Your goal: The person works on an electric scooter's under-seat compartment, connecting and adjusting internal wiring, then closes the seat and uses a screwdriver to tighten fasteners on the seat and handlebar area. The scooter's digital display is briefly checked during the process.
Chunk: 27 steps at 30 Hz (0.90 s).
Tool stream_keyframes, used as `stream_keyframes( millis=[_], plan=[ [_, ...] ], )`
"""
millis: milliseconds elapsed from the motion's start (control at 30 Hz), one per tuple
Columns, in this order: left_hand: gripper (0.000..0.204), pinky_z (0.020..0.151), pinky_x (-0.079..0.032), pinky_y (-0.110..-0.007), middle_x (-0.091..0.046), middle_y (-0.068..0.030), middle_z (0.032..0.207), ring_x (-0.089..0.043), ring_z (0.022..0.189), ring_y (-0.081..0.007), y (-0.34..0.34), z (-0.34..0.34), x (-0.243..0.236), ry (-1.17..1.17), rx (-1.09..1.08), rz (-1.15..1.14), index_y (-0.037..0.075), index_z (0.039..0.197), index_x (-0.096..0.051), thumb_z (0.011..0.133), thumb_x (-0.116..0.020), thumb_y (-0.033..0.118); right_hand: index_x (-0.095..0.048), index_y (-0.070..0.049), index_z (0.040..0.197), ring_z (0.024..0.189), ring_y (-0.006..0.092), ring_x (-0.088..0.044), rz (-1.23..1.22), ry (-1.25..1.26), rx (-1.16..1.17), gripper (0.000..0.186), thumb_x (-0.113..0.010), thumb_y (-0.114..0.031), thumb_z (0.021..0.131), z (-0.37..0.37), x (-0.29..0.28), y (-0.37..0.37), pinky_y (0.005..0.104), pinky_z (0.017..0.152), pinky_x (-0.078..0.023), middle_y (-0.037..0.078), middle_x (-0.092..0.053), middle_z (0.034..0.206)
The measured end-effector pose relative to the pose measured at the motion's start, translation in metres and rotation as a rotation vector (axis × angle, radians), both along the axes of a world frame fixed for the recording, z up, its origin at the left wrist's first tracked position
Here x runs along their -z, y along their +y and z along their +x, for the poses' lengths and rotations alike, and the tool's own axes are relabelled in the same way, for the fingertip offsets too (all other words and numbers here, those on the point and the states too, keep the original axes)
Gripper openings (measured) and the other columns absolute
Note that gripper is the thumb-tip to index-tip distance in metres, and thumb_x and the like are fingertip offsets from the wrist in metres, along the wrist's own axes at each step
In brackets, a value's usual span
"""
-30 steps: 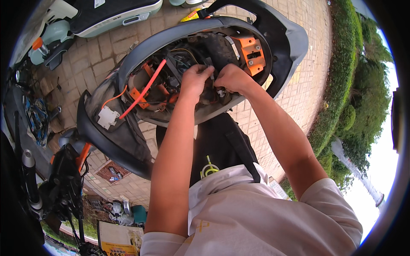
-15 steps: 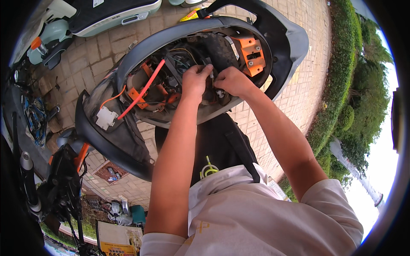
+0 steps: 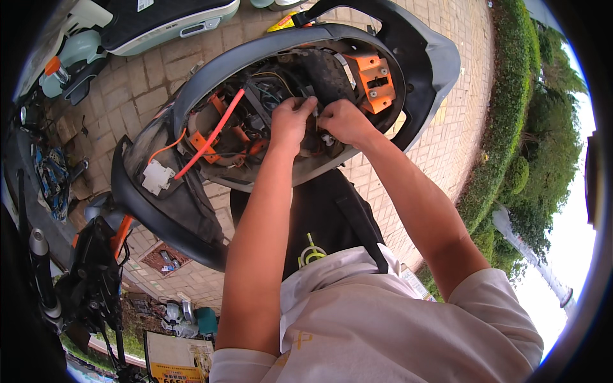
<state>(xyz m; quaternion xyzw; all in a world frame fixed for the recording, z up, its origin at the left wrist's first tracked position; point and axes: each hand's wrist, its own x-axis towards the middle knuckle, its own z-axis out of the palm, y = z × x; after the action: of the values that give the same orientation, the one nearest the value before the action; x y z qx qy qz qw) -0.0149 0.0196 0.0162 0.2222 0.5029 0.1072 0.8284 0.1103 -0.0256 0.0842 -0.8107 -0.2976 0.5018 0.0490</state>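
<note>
Both my hands are inside the opened grey body (image 3: 205, 75) of a scooter with its seat off. My left hand (image 3: 290, 124) is closed, thumb and fingers pinched together over the wiring (image 3: 273, 92). Close beside it, my right hand (image 3: 347, 122) is closed too, its fingertips turned toward the left ones. Something thin and pale shows between the hands, too small to name; my fingers hide most of it. An orange metal bracket (image 3: 377, 96) sits right of my hands. To the left, a thick red cable (image 3: 214, 133) runs to a white block-shaped part (image 3: 157, 177) on the footboard.
A black-and-pale-green scooter (image 3: 172, 25) stands at the upper left. Dark handlebar parts (image 3: 86, 281) fill the lower left. A small metal tray with tools (image 3: 165, 256) lies on the brick paving (image 3: 472, 76). A hedge (image 3: 504, 108) borders the right side.
My right fingers have shifted very slightly to the left, and the whole view has moved a little. Both hands keep the same closed pose at the wiring.
</note>
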Motion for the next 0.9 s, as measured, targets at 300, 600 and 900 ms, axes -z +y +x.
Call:
stream_keyframes(
  millis=[300,600,900],
  plan=[
    [0.028,0.057,-0.044,-0.027,-0.064,-0.0036,0.076,-0.055,0.061,-0.0106,0.001,0.001,-0.003,0.006,-0.029,-0.008,-0.003,0.091,-0.067,0.088,-0.074,0.024,-0.066,0.008,0.078,0.061,0.0187,-0.054,-0.125,0.034,0.062,0.018,-0.065,-0.01,0.078,-0.001,-0.003,0.006,0.0362,0.062,-0.046,0.015,-0.06,0.063],
    [0.034,0.068,-0.051,-0.029,-0.069,-0.0085,0.089,-0.065,0.075,-0.0143,0.018,-0.018,-0.046,0.239,0.219,0.323,-0.003,0.106,-0.066,0.094,-0.066,0.028,-0.066,0.002,0.086,0.072,0.0407,-0.063,0.292,-0.083,-0.13,0.021,-0.067,-0.019,0.086,-0.029,-0.109,-0.072,0.0451,0.068,-0.051,0.023,-0.064,0.079],
    [0.032,0.081,-0.053,-0.028,-0.071,-0.0108,0.1,-0.068,0.088,-0.0149,-0.1,-0.099,-0.117,0.419,-0.186,0.31,-0.005,0.112,-0.062,0.096,-0.063,0.022,-0.064,-0.002,0.08,0.079,0.0342,-0.062,0.611,-0.443,-0.268,0.012,-0.069,-0.013,0.083,-0.035,0.007,-0.172,0.0436,0.067,-0.051,0.011,-0.064,0.09]
  ],
)
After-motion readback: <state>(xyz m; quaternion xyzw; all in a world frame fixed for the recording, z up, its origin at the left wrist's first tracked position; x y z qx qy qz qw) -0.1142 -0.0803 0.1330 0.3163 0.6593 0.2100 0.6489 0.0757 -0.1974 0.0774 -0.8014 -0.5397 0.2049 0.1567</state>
